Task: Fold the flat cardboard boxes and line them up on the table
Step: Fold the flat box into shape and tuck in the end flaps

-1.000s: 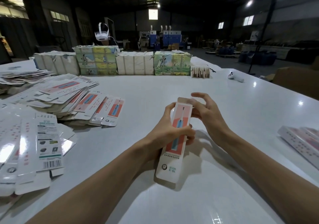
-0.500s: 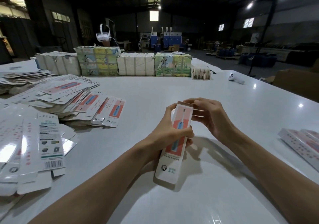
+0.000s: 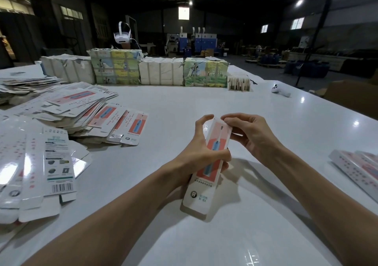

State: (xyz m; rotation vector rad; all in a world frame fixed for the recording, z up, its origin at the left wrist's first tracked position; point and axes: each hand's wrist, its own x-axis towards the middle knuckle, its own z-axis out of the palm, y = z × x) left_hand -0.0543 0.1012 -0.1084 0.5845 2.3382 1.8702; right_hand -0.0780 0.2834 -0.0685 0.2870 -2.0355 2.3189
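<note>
Over table point(image 3: 204, 102) — left hand point(image 3: 199, 156) grips box point(image 3: 201, 194), right hand point(image 3: 253, 136) pinches top edge

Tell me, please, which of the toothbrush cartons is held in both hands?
The centre carton: left hand grips its middle, right hand pinches its top end; the rest lie on the table.

A left hand point(image 3: 196, 157) wraps the middle of a box point(image 3: 204, 194) and hides its far side, while a right hand point(image 3: 251, 134) covers its top flap. The small print on the box is unreadable. Folded boxes point(image 3: 356, 167) run off the right edge and flat boxes point(image 3: 30, 163) off the left. Bundles point(image 3: 116, 67) hide a person beyond, all but a headset point(image 3: 122, 34).
</note>
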